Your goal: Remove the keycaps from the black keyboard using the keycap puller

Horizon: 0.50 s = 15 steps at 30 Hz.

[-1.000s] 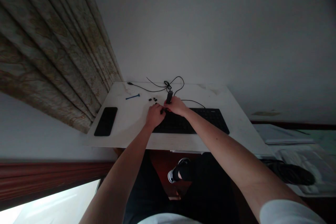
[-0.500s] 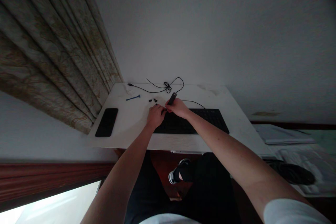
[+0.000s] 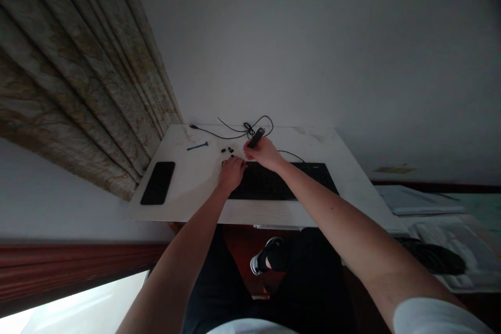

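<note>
Partly hidden on the table (image 3: 195,182), under the left hand (image 3: 231,172) and right forearm (image 3: 324,198): a black keyboard (image 3: 266,183). Cannot tell the left hand's grip as open or closed; can see a dark tool (image 3: 256,138) clasped in the right hand (image 3: 263,153), lower end lost behind the fingers (image 3: 248,153). Now drawn farther from the left hand than half a second ago.

Open lane between phone (image 3: 157,182) and keyboard (image 3: 270,185), black bits (image 3: 223,151) blocking beyond left hand (image 3: 232,172), looped cable (image 3: 248,128) behind, apparently low-lying

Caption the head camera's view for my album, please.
Left hand at a black keyboard, right hand holding a dark handheld object, small black pieces nearby.
</note>
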Each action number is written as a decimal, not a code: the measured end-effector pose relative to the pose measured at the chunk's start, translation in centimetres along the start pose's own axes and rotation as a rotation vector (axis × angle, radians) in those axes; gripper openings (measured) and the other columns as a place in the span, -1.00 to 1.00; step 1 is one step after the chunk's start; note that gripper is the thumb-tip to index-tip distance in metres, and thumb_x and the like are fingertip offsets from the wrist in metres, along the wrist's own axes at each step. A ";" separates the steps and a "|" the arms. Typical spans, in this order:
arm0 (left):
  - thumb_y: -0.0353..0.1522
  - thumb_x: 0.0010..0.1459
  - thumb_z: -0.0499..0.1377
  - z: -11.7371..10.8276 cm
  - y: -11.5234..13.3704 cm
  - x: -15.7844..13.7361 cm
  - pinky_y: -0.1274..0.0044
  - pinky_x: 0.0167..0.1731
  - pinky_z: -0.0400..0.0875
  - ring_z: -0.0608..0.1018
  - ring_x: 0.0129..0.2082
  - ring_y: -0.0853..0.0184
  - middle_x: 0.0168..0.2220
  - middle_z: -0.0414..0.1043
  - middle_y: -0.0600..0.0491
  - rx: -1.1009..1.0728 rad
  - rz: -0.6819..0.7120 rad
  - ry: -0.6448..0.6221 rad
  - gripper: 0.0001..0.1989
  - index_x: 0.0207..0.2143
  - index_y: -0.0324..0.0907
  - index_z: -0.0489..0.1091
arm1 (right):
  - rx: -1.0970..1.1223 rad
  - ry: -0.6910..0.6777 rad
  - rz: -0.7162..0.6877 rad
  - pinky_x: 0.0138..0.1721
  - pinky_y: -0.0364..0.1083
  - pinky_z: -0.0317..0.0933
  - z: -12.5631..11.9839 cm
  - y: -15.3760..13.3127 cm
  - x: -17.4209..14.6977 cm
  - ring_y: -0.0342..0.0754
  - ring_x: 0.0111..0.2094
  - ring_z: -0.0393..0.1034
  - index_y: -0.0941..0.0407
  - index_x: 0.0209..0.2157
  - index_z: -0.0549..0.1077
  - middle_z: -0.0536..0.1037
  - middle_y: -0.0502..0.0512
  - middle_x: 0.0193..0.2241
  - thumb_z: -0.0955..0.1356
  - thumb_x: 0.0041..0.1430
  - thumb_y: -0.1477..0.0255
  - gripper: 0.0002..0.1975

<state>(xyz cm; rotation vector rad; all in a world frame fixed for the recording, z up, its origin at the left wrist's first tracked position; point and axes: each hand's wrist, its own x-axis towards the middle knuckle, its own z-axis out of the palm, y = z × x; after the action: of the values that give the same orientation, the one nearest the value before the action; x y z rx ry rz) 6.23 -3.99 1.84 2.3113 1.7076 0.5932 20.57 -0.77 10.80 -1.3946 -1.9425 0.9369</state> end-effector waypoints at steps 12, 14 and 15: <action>-0.43 0.32 0.12 0.4 -0.8 0.2 0.41 -0.04 0.38 0.52 -0.14 0.25 -0.20 0.52 -0.02 -0.261 -0.086 0.136 -0.91 -0.20 -0.17 0.42 | 0.222 0.329 0.167 -0.42 -0.12 0.46 -6.3 6.1 -1.4 -0.05 -0.49 0.54 0.21 -0.31 0.54 0.58 0.10 -0.52 0.44 0.10 0.41 -0.85; -0.46 0.30 0.12 0.5 -1.0 0.2 0.41 -0.02 0.39 0.52 -0.13 0.25 -0.19 0.51 -0.02 -0.307 -0.085 0.171 -0.91 -0.21 -0.16 0.42 | 0.273 0.522 0.222 -0.42 -0.12 0.47 -8.5 10.2 -3.2 -0.05 -0.49 0.54 0.21 -0.33 0.53 0.57 0.09 -0.52 0.45 0.06 0.38 -0.82; -0.47 0.29 0.12 0.5 -1.1 0.2 0.41 -0.02 0.40 0.52 -0.12 0.26 -0.19 0.51 -0.02 -0.326 -0.084 0.182 -0.90 -0.22 -0.16 0.43 | 0.283 0.627 0.240 -0.43 -0.12 0.47 -9.5 12.2 -4.3 -0.06 -0.50 0.54 0.21 -0.34 0.54 0.56 0.08 -0.53 0.46 0.04 0.37 -0.81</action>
<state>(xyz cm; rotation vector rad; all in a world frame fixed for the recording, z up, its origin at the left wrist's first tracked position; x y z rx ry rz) 5.59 -3.42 1.02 2.0014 1.6292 1.0085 36.06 -0.21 6.47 -1.5356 -1.1558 0.7219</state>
